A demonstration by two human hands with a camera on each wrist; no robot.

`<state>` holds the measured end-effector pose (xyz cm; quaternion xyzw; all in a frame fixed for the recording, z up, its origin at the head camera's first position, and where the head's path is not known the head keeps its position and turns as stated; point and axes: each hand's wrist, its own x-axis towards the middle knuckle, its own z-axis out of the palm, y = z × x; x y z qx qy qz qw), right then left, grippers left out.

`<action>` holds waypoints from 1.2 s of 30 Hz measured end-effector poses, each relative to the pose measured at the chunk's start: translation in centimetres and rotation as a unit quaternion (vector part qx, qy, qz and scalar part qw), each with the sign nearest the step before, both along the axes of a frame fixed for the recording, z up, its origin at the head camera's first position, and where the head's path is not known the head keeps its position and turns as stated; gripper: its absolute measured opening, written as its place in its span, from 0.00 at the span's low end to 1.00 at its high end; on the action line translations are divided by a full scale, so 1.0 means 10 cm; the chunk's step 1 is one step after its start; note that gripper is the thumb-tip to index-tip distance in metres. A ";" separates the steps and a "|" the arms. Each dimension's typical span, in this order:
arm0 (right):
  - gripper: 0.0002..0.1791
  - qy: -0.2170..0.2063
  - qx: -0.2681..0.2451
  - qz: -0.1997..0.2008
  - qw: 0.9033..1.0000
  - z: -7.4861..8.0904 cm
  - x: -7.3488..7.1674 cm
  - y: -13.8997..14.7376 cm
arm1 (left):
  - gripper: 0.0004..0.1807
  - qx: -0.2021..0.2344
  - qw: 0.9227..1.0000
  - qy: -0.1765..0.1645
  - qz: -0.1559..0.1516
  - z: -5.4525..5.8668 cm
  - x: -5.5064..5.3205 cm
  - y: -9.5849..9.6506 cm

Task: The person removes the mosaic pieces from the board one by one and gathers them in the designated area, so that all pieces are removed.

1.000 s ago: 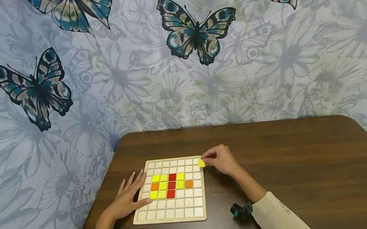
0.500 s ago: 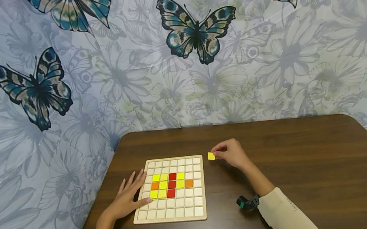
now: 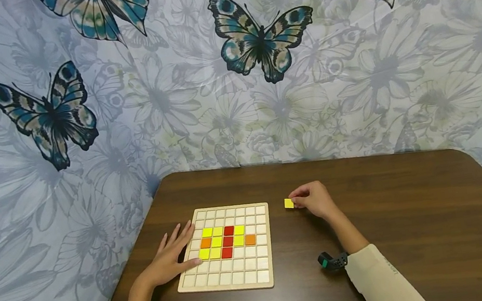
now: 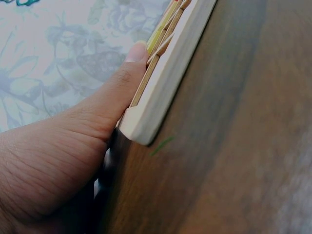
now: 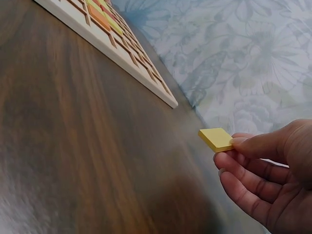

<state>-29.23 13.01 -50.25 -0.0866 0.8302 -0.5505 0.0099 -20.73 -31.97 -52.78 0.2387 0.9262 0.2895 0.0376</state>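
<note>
Board (image 3: pixel 226 287), one: pale, gridded into cells, lying flat on the brown counter (image 3: pixel 397 210) at lower centre of the head view; part of it also at top centre in the left wrist view and upper left in the right wrist view.

Yellow tiles (image 3: pixel 238 240) set in the board, seven. Red tiles (image 3: pixel 228 242), three, forming one column. Orange tiles (image 3: pixel 250 239), two, one at each end of the middle coloured row.

Loose yellow tile (image 3: pixel 289 203), one: square, thin, off the board and just beyond its upper right corner in the head view; right of centre in the right wrist view.

Right hand (image 3: pixel 317 199): grip pinching the loose tile by one edge between thumb and fingers; the remaining fingers curl beneath.

Left hand (image 3: pixel 168 259): grip spread, fingers fanned along the board's left side, fingertips at its upper left, thumb lying on its lower left rim; whether the thumb touches the adjoining yellow tile cannot be told.

Sleeves (image 3: pixel 381 275), pair, cream, at the bottom of the frame.

Wrist devices (image 3: pixel 332 261), two, black, one per arm.

Wall covering (image 3: pixel 201 136): grey-blue floral, bearing five butterflies (image 3: pixel 264 41), some cut by the frame.
</note>
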 end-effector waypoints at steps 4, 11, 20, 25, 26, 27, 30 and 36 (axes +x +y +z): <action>0.04 -0.009 -0.002 -0.002 1.000 -0.02 -0.01 0.04 | 0.52 -0.004 1.000 -0.002 0.001 0.00 0.00 0.00; 0.04 -0.021 -0.003 -0.007 1.000 -0.04 -0.02 0.08 | 0.52 0.000 1.000 -0.007 -0.001 0.00 -0.01 0.00; 0.04 -0.015 0.025 -0.009 1.000 -0.06 -0.01 0.08 | 0.52 -0.003 1.000 -0.004 0.001 -0.01 -0.01 0.00; 0.03 -0.014 0.042 -0.017 0.999 -0.09 -0.01 0.06 | 0.53 -0.003 1.000 -0.006 0.002 -0.01 0.00 0.00; 0.03 -0.013 0.044 -0.017 0.999 -0.10 -0.01 0.06 | 0.53 -0.002 1.000 -0.006 0.002 0.00 0.00 0.00; 0.03 -0.011 0.047 -0.018 0.999 -0.10 -0.01 0.06 | 0.53 -0.002 1.000 -0.006 0.002 -0.01 0.00 0.00; 0.03 -0.007 0.054 -0.021 0.998 -0.10 -0.01 0.06 | 0.52 -0.001 1.000 -0.005 0.002 -0.01 0.01 -0.01; 0.05 0.000 0.063 -0.031 0.998 -0.10 -0.01 0.05 | 0.52 -0.002 1.000 -0.006 0.002 -0.01 0.00 -0.01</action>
